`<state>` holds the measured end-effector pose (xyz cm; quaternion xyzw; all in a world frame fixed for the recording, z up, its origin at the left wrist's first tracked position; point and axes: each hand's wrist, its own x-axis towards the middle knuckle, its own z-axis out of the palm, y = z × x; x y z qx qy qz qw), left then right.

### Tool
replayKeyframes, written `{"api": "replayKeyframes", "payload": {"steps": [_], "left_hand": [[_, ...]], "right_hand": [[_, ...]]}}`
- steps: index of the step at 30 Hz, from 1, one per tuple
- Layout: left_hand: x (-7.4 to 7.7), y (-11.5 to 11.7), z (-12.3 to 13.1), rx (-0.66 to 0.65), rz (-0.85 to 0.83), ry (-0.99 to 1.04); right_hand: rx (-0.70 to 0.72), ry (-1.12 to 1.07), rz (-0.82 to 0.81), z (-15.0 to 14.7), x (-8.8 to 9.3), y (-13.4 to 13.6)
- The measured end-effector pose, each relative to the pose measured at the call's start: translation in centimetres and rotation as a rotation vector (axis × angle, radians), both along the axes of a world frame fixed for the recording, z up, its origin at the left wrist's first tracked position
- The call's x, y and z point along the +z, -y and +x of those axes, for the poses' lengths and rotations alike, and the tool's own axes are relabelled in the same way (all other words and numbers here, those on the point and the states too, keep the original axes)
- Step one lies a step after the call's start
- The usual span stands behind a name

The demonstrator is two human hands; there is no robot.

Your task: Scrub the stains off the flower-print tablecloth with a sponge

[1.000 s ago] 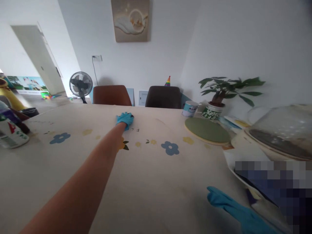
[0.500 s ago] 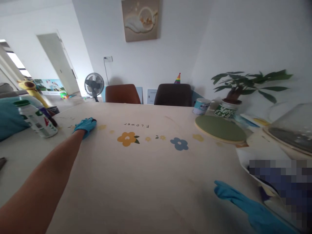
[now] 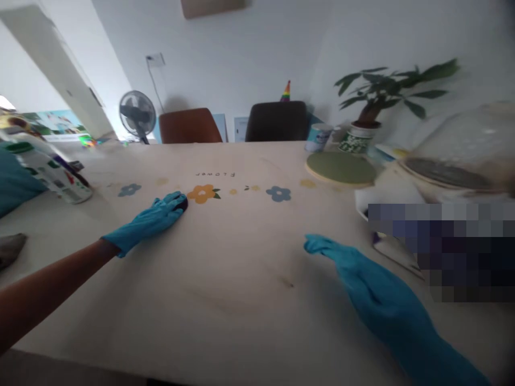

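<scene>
My left hand point(image 3: 164, 212), in a blue rubber glove, lies on the white table point(image 3: 225, 257). Its fingers close over a small dark rounded object point(image 3: 183, 203), mostly covered by the glove; its kind I cannot make out. An orange printed flower point(image 3: 202, 193) is just beyond the fingertips. My right hand point(image 3: 341, 262), gloved in blue too, hovers above the tabletop at the right. Its fingers stretch to the left, somewhat bent, with nothing visible in them. Below it are brownish smears and a small dark speck point(image 3: 291, 285) on the table.
A white bottle with a green cap point(image 3: 50, 171) stands at left, near a grey-brown cloth-like item point(image 3: 11, 249). Toward the right back are a green round mat point(image 3: 341, 168), a can point(image 3: 319, 138), a potted plant point(image 3: 358, 136) and a clear dome cover point(image 3: 454, 142). Chairs stand behind.
My left hand has slid right and nearer across the table, along with the dark object. The right hand has come further into view, toward the left. The camera view has tilted down.
</scene>
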<state>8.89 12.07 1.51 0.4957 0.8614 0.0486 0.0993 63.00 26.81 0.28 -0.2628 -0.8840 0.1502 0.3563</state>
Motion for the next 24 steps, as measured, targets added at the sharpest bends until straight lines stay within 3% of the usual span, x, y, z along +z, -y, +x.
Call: {"api": "replayKeyframes", "payload": {"steps": [4,7,9,13,17,21,24], "left_hand": [[0.0,-0.3,9.1,-0.298,-0.030,0.090],[1.4,-0.4,15.2,-0.532,-0.106,0.190],[2.1,-0.4,17.9,-0.673,-0.123,0.258],[2.1,-1.0,20.6,-0.891,-0.098,0.354],[1.6,-3.4,22.5,-1.009,-0.004,0.352],[1.3,-7.5,23.9,-1.030,0.102,0.297],[0.9,-11.9,23.9,-0.986,0.150,0.239]], "right_hand": [[0.055,0.017,-0.070,-0.5,2.3,0.7],[0.042,-0.035,-0.111,-0.6,2.7,1.0],[0.043,-0.069,-0.118,-0.7,2.6,0.9],[0.078,-0.065,-0.114,-0.8,2.3,0.9],[0.106,-0.044,-0.081,-0.9,2.0,1.0],[0.098,-0.015,-0.061,-0.9,1.7,0.9],[0.085,-0.021,-0.053,-0.9,1.7,1.0]]}}
